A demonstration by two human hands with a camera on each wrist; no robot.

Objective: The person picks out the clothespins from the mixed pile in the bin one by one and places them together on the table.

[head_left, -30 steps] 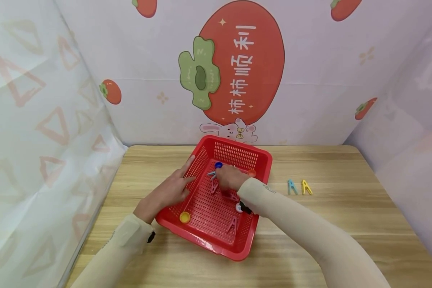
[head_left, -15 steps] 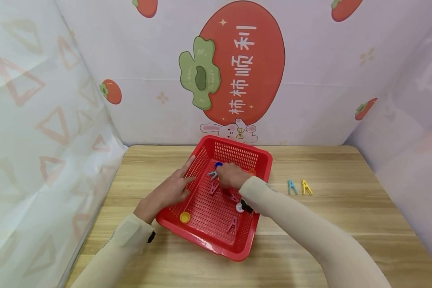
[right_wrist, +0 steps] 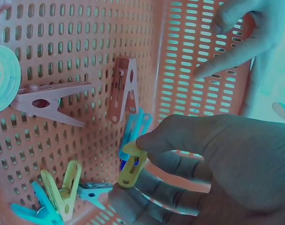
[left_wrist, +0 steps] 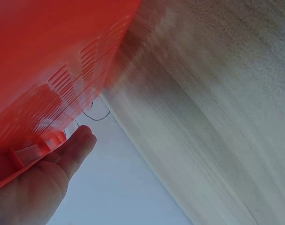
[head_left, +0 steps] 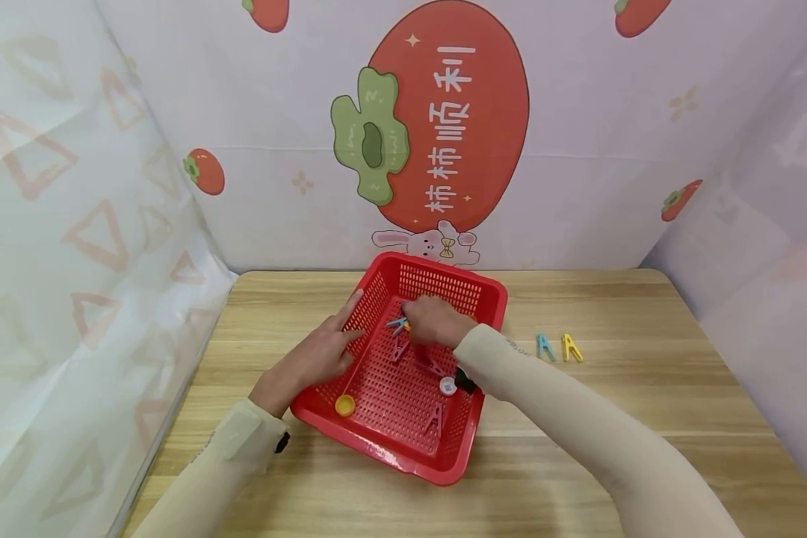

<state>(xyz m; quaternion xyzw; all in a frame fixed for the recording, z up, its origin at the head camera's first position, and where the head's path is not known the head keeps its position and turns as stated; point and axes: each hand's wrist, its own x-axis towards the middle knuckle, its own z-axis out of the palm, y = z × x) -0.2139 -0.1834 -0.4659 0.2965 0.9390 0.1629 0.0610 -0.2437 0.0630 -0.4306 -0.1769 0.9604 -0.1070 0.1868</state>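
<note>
Right hand lifts a peg
My right hand point(head_left: 433, 323) shifts toward the basket's point(head_left: 444, 472) far wall, now pinching a yellow peg point(right_wrist: 131, 165).

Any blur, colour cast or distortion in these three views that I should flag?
Head view: sharp and evenly lit, with wide-angle bowing at the walls and table edges. Left wrist view: smeared and soft, the red basket wall filling the frame beside the left hand. Right wrist view: teal cast, the basket looks salmon; the yellow clothespin pinched by the right hand stays sharp.

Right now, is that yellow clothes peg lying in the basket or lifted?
Lifted: the right hand pinches the yellow peg between thumb and fingers, above the basket floor.
</note>
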